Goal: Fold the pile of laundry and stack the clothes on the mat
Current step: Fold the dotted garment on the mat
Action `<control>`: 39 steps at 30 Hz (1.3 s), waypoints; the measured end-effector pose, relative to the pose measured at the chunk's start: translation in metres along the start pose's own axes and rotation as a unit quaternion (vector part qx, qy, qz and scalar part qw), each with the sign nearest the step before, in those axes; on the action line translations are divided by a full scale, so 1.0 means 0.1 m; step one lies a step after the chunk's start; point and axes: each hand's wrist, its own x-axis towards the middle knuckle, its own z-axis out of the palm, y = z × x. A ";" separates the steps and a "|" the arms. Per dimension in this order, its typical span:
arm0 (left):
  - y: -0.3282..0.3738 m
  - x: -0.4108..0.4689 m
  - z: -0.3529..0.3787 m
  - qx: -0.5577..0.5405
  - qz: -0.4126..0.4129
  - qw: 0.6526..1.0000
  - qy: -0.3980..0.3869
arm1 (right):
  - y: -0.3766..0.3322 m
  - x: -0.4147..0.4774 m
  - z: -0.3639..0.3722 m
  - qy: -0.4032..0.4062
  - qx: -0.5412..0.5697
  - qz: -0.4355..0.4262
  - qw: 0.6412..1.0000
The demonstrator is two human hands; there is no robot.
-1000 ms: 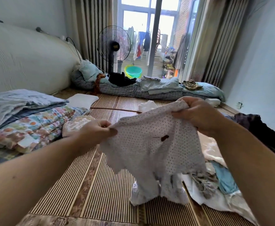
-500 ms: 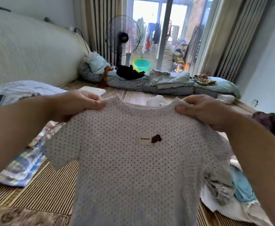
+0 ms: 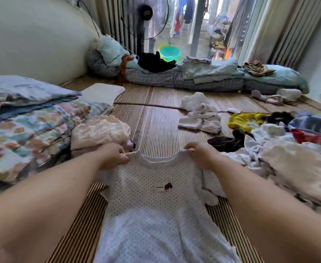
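Dotted shirt (image 3: 155, 211) lies front-up on the striped mat (image 3: 155, 118), its hem toward the near edge and its neckline toward the far side, with a small brown emblem on the chest. The left hand (image 3: 114, 155) pinches the left shoulder seam beside the collar, and the right hand (image 3: 197, 153) pinches the right shoulder seam the same way; both are clenched on the fabric and hold the neckline taut between them.

The right sleeve looks bunched where it meets the unfolded pile (image 3: 269, 160) on the right, which spreads from the near right toward a yellow garment (image 3: 245, 120) farther off. Small white pieces (image 3: 201, 114) lie crumpled farther out on the mat. On the left, a folded pale bundle (image 3: 100, 130) sits just beside the left hand, next to stacked floral bedding (image 3: 30, 130).

My read of the risks: if that sleeve stays rumpled, any fold will trap the crease and come out lopsided. Folding this close to the loose pile could also snag a neighbouring garment into the shirt, and an uneven pull by either hand would skew the collar.
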 end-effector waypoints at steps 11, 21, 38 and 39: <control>-0.63 0.01 0.22 -0.056 -0.098 0.990 -0.089 | 0.53 -0.69 0.17 0.023 -0.033 0.136 0.990; -0.59 -0.29 -0.17 -0.107 -0.104 0.989 0.002 | 0.27 -0.70 -0.02 0.167 0.115 0.153 0.967; 0.07 -0.03 0.46 -0.039 -0.130 0.991 0.005 | -0.20 -0.21 0.52 0.021 0.068 0.130 0.989; 0.05 -0.02 0.48 -0.047 -0.140 0.989 -0.011 | -0.18 -0.19 0.55 -0.013 0.049 0.144 0.988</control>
